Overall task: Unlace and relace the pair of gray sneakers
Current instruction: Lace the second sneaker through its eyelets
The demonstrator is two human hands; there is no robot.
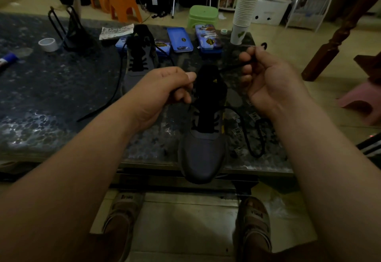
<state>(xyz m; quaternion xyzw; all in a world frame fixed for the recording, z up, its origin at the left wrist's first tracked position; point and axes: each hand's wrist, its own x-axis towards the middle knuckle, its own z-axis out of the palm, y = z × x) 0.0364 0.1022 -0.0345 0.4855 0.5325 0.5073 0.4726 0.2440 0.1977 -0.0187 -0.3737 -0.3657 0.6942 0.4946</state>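
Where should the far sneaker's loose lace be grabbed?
Pinch the lace near its free tip, from above and from the left. It lies flat on the table, trailing left from the far sneaker toward the person, and that end is clear of other things. The left hand is nearest, though it now holds the near lace.

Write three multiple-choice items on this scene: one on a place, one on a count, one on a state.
1. Where is the stack of paper cups?
A. on the floor by the feet
B. inside a shoe
C. on the far right corner of the table

2. How many orange stools stand beyond the table?
A. one
B. two
C. four

3. What is the right hand doing?
A. pinching the black lace
B. lying flat
C. holding a cup

Answers:
1. C, the bottom cup stands on that corner.
2. B, two stand side by side.
3. A, its fingers curl on the lace running to the near gray sneaker.
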